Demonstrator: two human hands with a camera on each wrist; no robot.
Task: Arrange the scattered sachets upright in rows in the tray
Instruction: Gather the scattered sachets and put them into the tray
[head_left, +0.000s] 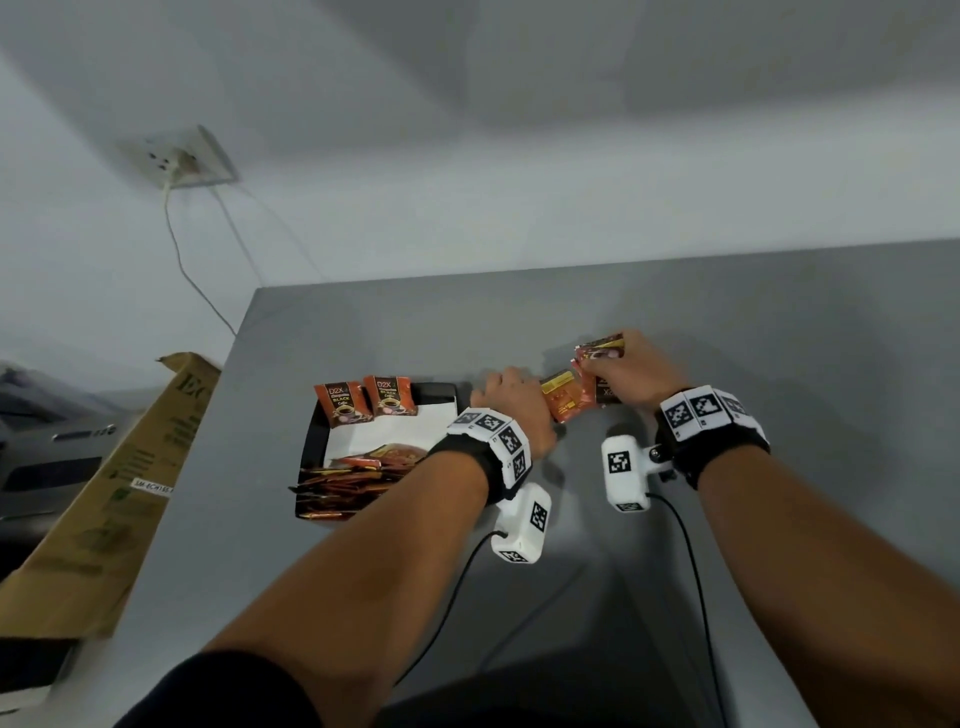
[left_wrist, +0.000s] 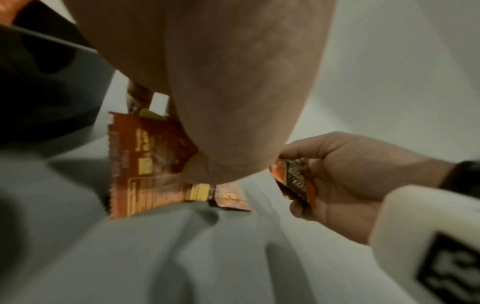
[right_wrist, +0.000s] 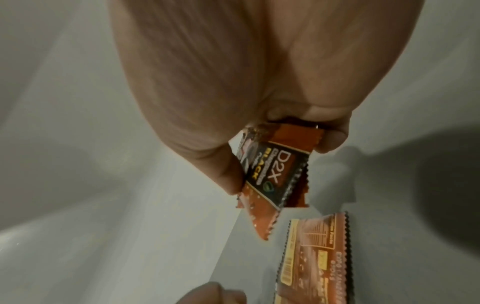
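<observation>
A black tray (head_left: 310, 441) with a white liner sits left of centre on the grey table. Two D2X sachets (head_left: 343, 404) stand upright at its back, and a loose pile of sachets (head_left: 353, 474) fills its front. My right hand (head_left: 631, 371) (left_wrist: 350, 181) (right_wrist: 233, 72) grips a small bundle of sachets (head_left: 597, 358) (left_wrist: 296, 181) (right_wrist: 275, 170) just above the table. My left hand (head_left: 511, 400) (left_wrist: 233, 82) is beside the tray's right end, fingers curled onto a back-side-up sachet (head_left: 561, 401) (left_wrist: 145, 164) (right_wrist: 317, 257) that lies between the hands.
A long cardboard box (head_left: 119, 493) leans along the table's left edge. A wall socket (head_left: 176, 156) with a hanging cable is behind it. Black wrist-camera cables (head_left: 691, 571) trail over the near table. Bare grey tabletop (head_left: 779, 322) stretches to the right and back.
</observation>
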